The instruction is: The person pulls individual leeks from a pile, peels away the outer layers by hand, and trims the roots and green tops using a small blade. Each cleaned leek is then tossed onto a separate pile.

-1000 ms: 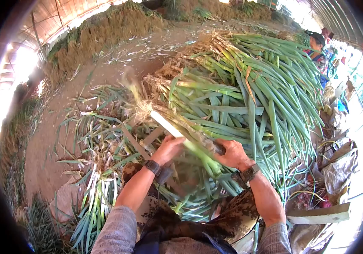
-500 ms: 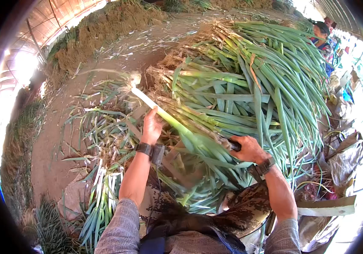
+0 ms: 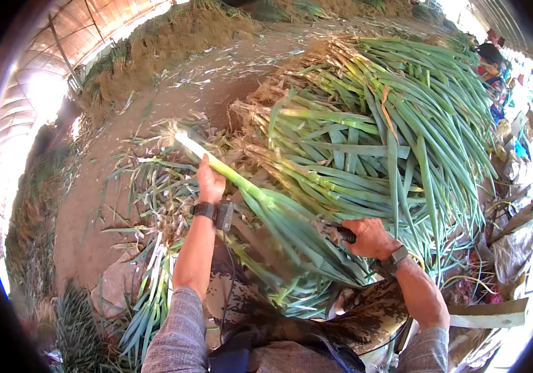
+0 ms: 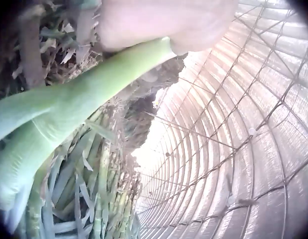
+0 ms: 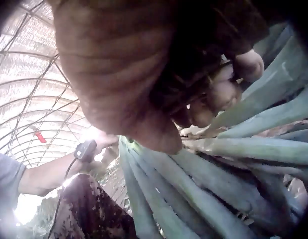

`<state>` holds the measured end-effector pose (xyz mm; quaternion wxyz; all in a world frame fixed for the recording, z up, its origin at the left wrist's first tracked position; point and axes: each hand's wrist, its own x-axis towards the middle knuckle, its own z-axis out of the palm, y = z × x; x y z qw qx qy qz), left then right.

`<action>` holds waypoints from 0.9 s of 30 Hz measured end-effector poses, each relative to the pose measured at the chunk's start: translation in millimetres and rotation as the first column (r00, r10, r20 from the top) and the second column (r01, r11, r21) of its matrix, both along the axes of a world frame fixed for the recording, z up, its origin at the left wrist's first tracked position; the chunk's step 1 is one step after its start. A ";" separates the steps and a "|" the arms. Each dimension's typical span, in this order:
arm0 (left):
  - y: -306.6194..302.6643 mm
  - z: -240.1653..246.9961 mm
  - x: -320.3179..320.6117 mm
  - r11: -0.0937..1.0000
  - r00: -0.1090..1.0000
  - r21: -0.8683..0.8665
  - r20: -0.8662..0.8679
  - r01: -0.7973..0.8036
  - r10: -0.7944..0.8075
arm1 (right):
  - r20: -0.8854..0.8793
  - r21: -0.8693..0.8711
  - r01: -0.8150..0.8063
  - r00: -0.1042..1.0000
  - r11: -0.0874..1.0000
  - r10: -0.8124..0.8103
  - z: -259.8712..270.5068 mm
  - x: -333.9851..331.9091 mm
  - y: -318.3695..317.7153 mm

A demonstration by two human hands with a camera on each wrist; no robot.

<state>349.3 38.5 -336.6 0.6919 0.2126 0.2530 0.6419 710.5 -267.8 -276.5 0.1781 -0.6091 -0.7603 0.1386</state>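
The left hand [image 3: 210,181] grips a leek [image 3: 234,176] by its pale stem; the white root end points up and left, and the green leaves fan down to the right. In the left wrist view the stem [image 4: 94,87] runs from under the hand [image 4: 164,22]. The right hand [image 3: 369,239] is curled round a dark handle [image 3: 344,234] over the leaves. Seen from the right wrist, its fingers [image 5: 224,94] wrap that dark object above the green leaves [image 5: 194,194]. What the handle belongs to is blurred.
A large heap of leeks [image 3: 428,124] lies ahead and right. White-stemmed leeks [image 3: 148,298] lie at lower left among trimmings [image 3: 154,193]. A wooden board [image 3: 490,314] is at lower right. Another person [image 3: 493,78] is at the upper right, near plastic sheeting [image 3: 518,239].
The left hand has moved left and up with the leek, whose leaves now spread between the hands. The right hand has moved right with the dark handle. The brown strands beside the stem are gone.
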 end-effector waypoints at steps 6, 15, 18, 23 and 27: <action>-12.6 16.9 -15.7 1.000 0.994 -0.008 -0.111 0.012 -0.013 | 0.039 0.070 0.004 0.999 0.998 -0.007 -2.4 -24.3 17.1; -25.2 12.2 -7.4 0.966 0.969 0.113 0.062 0.233 -0.241 | 0.072 0.102 0.011 0.997 0.995 -0.018 -4.4 -48.1 28.9; -37.1 15.5 -0.5 0.963 0.960 0.087 0.095 0.256 -0.264 | 0.050 0.132 -0.089 0.995 0.987 0.082 -8.4 -48.0 31.7; -46.2 17.9 10.2 0.946 0.946 0.020 0.014 0.324 -0.324 | 0.042 0.125 0.001 0.999 0.992 -0.006 -0.7 -52.0 37.8; -54.4 16.0 31.8 0.937 0.937 -0.053 -0.043 0.345 -0.347 | -0.032 0.122 0.051 0.998 0.991 -0.047 0.8 -52.5 46.8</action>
